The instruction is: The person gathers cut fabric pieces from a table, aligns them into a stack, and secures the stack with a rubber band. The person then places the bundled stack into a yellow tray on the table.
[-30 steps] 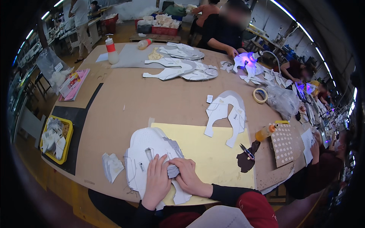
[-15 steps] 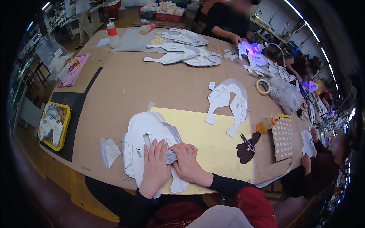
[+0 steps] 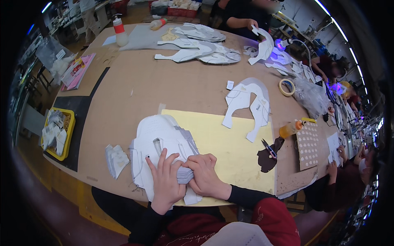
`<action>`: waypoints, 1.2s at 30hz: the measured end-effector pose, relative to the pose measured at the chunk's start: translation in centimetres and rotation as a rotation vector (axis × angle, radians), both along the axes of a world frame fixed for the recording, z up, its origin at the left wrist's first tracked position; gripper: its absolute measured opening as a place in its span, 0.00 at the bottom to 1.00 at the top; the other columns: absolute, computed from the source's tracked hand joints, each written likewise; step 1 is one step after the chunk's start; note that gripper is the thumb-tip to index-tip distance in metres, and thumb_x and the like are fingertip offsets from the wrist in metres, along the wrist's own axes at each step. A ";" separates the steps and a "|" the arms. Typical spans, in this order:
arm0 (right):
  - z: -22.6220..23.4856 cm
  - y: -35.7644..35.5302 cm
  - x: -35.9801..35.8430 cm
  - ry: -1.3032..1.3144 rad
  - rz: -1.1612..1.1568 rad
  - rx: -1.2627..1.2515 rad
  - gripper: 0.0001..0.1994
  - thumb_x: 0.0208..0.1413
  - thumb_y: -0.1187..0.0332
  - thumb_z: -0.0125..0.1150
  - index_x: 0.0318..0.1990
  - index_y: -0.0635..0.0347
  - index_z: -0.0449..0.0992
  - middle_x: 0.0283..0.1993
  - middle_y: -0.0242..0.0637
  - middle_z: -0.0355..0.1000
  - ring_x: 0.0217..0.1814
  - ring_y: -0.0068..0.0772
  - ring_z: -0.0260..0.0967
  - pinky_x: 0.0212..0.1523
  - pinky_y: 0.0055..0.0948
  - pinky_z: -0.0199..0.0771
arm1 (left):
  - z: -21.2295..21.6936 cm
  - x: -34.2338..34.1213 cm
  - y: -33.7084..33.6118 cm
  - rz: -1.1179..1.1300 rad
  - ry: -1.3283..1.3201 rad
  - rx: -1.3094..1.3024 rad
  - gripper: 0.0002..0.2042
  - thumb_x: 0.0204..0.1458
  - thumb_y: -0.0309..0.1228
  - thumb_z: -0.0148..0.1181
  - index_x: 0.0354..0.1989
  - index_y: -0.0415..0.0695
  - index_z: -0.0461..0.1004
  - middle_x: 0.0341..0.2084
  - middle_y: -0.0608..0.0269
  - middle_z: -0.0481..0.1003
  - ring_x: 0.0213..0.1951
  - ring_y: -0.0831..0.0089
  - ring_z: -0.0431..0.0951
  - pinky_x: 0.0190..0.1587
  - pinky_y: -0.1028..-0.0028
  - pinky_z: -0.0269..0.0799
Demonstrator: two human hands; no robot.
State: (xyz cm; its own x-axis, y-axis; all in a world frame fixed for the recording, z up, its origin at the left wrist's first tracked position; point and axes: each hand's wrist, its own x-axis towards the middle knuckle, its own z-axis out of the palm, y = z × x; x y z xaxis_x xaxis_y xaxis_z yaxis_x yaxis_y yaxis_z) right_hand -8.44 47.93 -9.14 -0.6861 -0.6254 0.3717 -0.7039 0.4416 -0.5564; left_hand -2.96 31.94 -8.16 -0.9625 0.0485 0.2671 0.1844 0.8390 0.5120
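Note:
My left hand (image 3: 165,184) lies on a pile of white shoe-upper pieces (image 3: 154,127) at the table's front edge, its fingers stretched out and apart. Against its palm side rests a small stack of grey fabric pieces (image 3: 185,175). The stack's other side is gripped by my right hand (image 3: 205,174), with fingers curled and the thumb hidden. A narrow slot with a grey inset shows in the top white piece just beyond my left fingertips. Left of the pile lies a smaller grey-and-white piece (image 3: 117,161).
A yellow sheet (image 3: 230,160) lies under the pile. Rightward are snips (image 3: 269,148) on a dark scrap, an orange bottle (image 3: 290,129), a dotted board (image 3: 308,147) and a tape roll (image 3: 286,87). A yellow basket (image 3: 70,133) stands left. Across the table, a person (image 3: 242,20) handles white pieces.
My left fingers have spread and shifted slightly, while my right hand stays at the grey stack. Across the table, the person has lifted a curved white piece by the lamp. The view has shifted slightly.

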 end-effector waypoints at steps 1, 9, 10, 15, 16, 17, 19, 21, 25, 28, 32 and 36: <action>-0.3 -0.3 0.0 -0.010 -0.022 0.024 0.26 0.46 0.73 0.57 0.57 0.59 0.66 0.55 0.43 0.63 0.60 0.45 0.59 0.60 0.47 0.47 | -0.5 -0.4 0.1 0.014 -0.012 -0.003 0.20 0.49 0.30 0.54 0.51 0.36 0.66 0.60 0.48 0.62 0.71 0.43 0.48 0.68 0.33 0.27; 0.4 0.1 -1.0 -0.068 0.000 0.058 0.25 0.46 0.74 0.58 0.56 0.55 0.68 0.50 0.39 0.66 0.54 0.40 0.62 0.59 0.43 0.47 | -0.7 -0.7 -0.2 0.032 -0.026 0.142 0.23 0.50 0.28 0.55 0.56 0.36 0.64 0.61 0.47 0.61 0.70 0.44 0.52 0.70 0.41 0.34; 0.7 0.4 -1.2 -0.077 -0.028 0.043 0.24 0.47 0.74 0.58 0.55 0.56 0.68 0.49 0.39 0.67 0.52 0.39 0.63 0.59 0.43 0.47 | -0.7 -0.6 -0.3 0.051 0.008 0.197 0.25 0.50 0.27 0.56 0.58 0.36 0.63 0.61 0.47 0.61 0.69 0.44 0.52 0.71 0.42 0.36; 2.2 0.6 -2.0 -0.044 -0.193 -0.234 0.21 0.42 0.70 0.69 0.47 0.59 0.74 0.39 0.35 0.72 0.40 0.36 0.68 0.52 0.39 0.54 | 1.4 0.7 1.4 0.070 -0.028 0.830 0.38 0.52 0.19 0.59 0.71 0.40 0.47 0.65 0.47 0.57 0.67 0.56 0.58 0.69 0.58 0.53; 1.9 0.5 -2.2 0.005 -0.228 -0.252 0.22 0.39 0.70 0.72 0.45 0.59 0.75 0.37 0.35 0.73 0.37 0.37 0.68 0.50 0.36 0.56 | 1.2 0.4 2.4 0.023 -0.110 1.045 0.41 0.52 0.19 0.60 0.72 0.41 0.43 0.66 0.48 0.55 0.66 0.58 0.60 0.67 0.61 0.57; 1.7 0.6 -2.0 -0.016 -0.212 -0.244 0.21 0.39 0.70 0.72 0.45 0.59 0.75 0.37 0.35 0.72 0.37 0.36 0.68 0.50 0.36 0.56 | 1.2 0.2 3.3 -0.030 -0.190 1.264 0.43 0.53 0.19 0.61 0.73 0.42 0.40 0.67 0.48 0.53 0.65 0.60 0.61 0.66 0.63 0.60; 1.8 0.8 -1.8 -0.030 -0.205 -0.203 0.21 0.40 0.69 0.72 0.45 0.59 0.75 0.36 0.35 0.72 0.37 0.36 0.68 0.50 0.35 0.56 | 1.2 -0.2 4.1 -0.057 -0.175 1.498 0.45 0.54 0.20 0.63 0.74 0.43 0.36 0.64 0.48 0.58 0.60 0.67 0.65 0.59 0.69 0.66; 2.1 0.6 -1.4 -0.039 -0.175 -0.141 0.22 0.38 0.70 0.71 0.45 0.59 0.74 0.34 0.34 0.69 0.38 0.36 0.67 0.49 0.34 0.56 | 1.1 -0.8 4.6 -0.040 -0.158 1.628 0.45 0.55 0.19 0.63 0.74 0.44 0.37 0.60 0.50 0.61 0.55 0.72 0.69 0.54 0.74 0.69; 1.6 0.7 -2.0 -0.040 -0.120 -0.115 0.26 0.39 0.71 0.69 0.51 0.59 0.73 0.36 0.36 0.68 0.39 0.39 0.65 0.47 0.35 0.57 | -0.1 -1.7 3.8 -0.008 -0.268 1.550 0.37 0.55 0.17 0.62 0.71 0.43 0.49 0.51 0.59 0.70 0.47 0.77 0.73 0.49 0.78 0.72; 2.6 0.7 -2.0 -0.123 -0.065 -0.109 0.26 0.43 0.72 0.68 0.55 0.60 0.73 0.41 0.39 0.70 0.42 0.41 0.67 0.49 0.36 0.62 | -0.3 -2.2 3.0 0.017 -0.307 1.656 0.33 0.55 0.17 0.60 0.68 0.42 0.54 0.49 0.59 0.72 0.50 0.75 0.74 0.50 0.76 0.74; 3.4 0.7 -2.5 -0.332 0.007 -0.268 0.21 0.51 0.73 0.64 0.55 0.63 0.73 0.50 0.43 0.71 0.48 0.42 0.69 0.49 0.35 0.69 | 0.4 -2.5 1.0 0.049 -0.416 1.890 0.29 0.56 0.18 0.59 0.65 0.42 0.57 0.50 0.57 0.73 0.54 0.69 0.76 0.51 0.73 0.76; 2.1 1.5 -3.0 -0.555 -0.027 -0.379 0.16 0.57 0.76 0.60 0.54 0.65 0.73 0.51 0.41 0.71 0.46 0.31 0.70 0.47 0.28 0.70 | 0.1 -2.2 0.5 -0.029 -0.407 1.980 0.27 0.56 0.18 0.58 0.64 0.42 0.58 0.51 0.54 0.72 0.55 0.65 0.76 0.53 0.69 0.77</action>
